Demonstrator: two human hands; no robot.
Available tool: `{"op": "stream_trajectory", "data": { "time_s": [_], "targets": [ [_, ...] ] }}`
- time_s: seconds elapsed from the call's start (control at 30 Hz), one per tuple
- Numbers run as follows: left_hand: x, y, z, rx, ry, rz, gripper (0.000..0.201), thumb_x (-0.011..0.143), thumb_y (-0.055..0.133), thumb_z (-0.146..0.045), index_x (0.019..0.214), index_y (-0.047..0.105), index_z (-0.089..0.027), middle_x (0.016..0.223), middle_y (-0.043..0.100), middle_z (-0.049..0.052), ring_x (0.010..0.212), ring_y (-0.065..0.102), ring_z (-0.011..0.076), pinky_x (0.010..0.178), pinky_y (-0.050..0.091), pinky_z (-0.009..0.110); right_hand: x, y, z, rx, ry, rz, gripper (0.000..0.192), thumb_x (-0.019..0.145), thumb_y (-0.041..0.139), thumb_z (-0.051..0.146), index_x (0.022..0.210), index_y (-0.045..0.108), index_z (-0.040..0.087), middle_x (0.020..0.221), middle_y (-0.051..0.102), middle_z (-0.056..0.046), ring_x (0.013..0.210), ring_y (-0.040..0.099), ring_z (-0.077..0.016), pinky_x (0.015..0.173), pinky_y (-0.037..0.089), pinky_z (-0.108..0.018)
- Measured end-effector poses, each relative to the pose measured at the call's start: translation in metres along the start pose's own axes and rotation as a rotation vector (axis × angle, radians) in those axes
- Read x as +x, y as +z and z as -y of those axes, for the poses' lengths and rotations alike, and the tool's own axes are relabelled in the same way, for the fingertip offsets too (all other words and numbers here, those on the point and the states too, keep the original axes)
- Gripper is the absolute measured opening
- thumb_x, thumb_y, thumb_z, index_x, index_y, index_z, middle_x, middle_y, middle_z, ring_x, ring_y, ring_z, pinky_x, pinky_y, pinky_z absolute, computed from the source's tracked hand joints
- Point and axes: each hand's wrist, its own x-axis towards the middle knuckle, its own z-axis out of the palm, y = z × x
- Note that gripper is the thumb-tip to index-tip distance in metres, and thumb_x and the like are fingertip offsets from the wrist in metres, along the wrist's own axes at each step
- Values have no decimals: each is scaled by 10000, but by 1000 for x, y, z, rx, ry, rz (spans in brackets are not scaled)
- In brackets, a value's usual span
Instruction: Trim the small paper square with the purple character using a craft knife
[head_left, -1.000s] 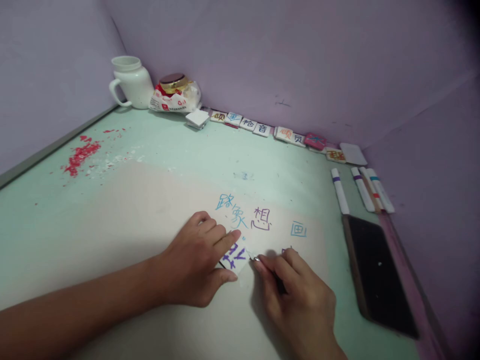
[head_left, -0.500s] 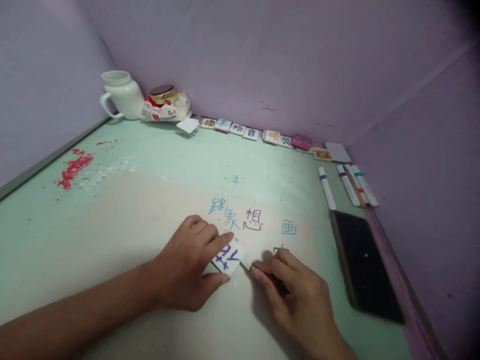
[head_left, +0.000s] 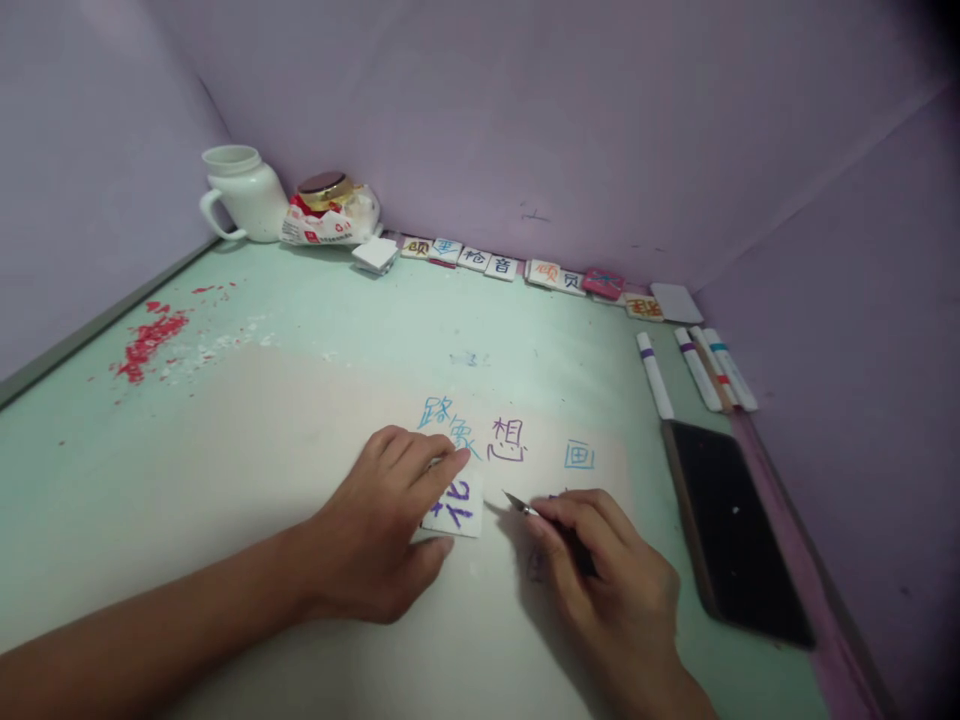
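Note:
My left hand (head_left: 375, 530) holds a small white square tile (head_left: 466, 515) flat on the work surface, index finger over its far edge and thumb at its near edge. A character in thick purple strokes is on the tile, partly covered by the fingers. In my right hand (head_left: 615, 570) is a craft knife (head_left: 517, 503), gripped like a pen. Its pointed metal blade aims left toward the tile and stays a little apart from it; most of the handle is hidden in the fingers.
Characters in blue and purple (head_left: 506, 440) are written on the surface. A dark phone (head_left: 739, 535) and several white markers (head_left: 655, 375) lie at right. Lettered tiles (head_left: 501, 267) line the back wall. A white jug (head_left: 247, 200) stands at back left, near red crumbs (head_left: 154, 340).
The tile has turned so its edges lie straighter to me. My right hand has drawn the knife slightly right and away from the tile, where the blade was close against its corner.

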Motion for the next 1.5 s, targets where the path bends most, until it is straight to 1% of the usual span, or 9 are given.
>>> {"op": "stream_trajectory", "data": {
  "time_s": [0.1, 0.27, 0.47, 0.57, 0.7, 0.87, 1.1, 1.4, 1.5],
  "targets": [
    [0, 1, -1, 39, -45, 12, 492, 785, 552, -229, 1256, 478, -108, 1165, 535, 175, 1045, 484, 332, 913, 391, 549, 0, -1, -1, 19, 5, -39, 94, 867, 589, 164, 909, 653, 218, 791, 673, 0, 680, 664, -111, 584, 509, -194],
    [1, -4, -2, 18, -6, 70, 450, 807, 510, -183, 1251, 494, -112, 1144, 554, 168, 1035, 493, 324, 937, 370, 560, -1, 0, 0, 60, 77, -30, 88, 885, 574, 193, 924, 644, 229, 811, 679, 6, 728, 663, -111, 658, 511, -198],
    [-2, -8, 2, -19, 40, 152, 581, 730, 498, -120, 1309, 453, -126, 1302, 529, 155, 1146, 485, 312, 1049, 310, 540, -2, -1, -4, 45, 25, 22, 80, 877, 601, 188, 931, 639, 232, 797, 683, 2, 719, 670, -113, 654, 522, -179],
    [-3, -8, 3, -58, 60, 120, 666, 661, 489, -94, 1322, 418, -135, 1323, 526, 147, 1165, 490, 301, 1061, 315, 532, -2, -1, -6, 20, -13, 15, 93, 870, 612, 176, 942, 639, 228, 811, 689, -12, 734, 675, -122, 673, 529, -194],
    [-1, -7, -1, -89, 24, 15, 516, 769, 515, -198, 1274, 436, -126, 1235, 561, 159, 1109, 511, 305, 1031, 338, 545, -3, 2, -3, -37, -81, 43, 113, 859, 628, 187, 962, 651, 228, 820, 700, -9, 732, 686, -122, 686, 525, -200],
    [0, -2, -5, 5, -56, 44, 560, 756, 688, -297, 1236, 492, -85, 1083, 559, 142, 981, 491, 305, 943, 372, 535, -8, 9, 9, -32, 6, -10, 86, 899, 572, 222, 922, 653, 237, 794, 707, 7, 687, 674, -126, 671, 494, -237],
    [0, 3, -2, 13, -56, 47, 451, 786, 629, -254, 1194, 517, -100, 1005, 531, 120, 912, 447, 290, 876, 376, 527, -6, 12, 14, -78, 16, -12, 72, 895, 582, 203, 922, 646, 221, 803, 692, 8, 718, 643, -122, 645, 452, -238],
    [1, 0, -5, -17, -54, 45, 405, 790, 587, -243, 1166, 533, -104, 997, 523, 118, 893, 433, 282, 843, 378, 501, 1, 17, 21, -180, -14, -56, 86, 879, 602, 202, 898, 685, 211, 757, 679, 21, 661, 601, -108, 568, 394, -236],
    [0, 1, -4, -5, -49, 38, 408, 789, 587, -235, 1169, 532, -100, 991, 522, 116, 888, 433, 278, 843, 373, 494, 5, 15, 20, -211, -21, -23, 110, 891, 576, 220, 854, 679, 223, 721, 663, 35, 616, 584, -103, 529, 351, -247]
  ]
}}
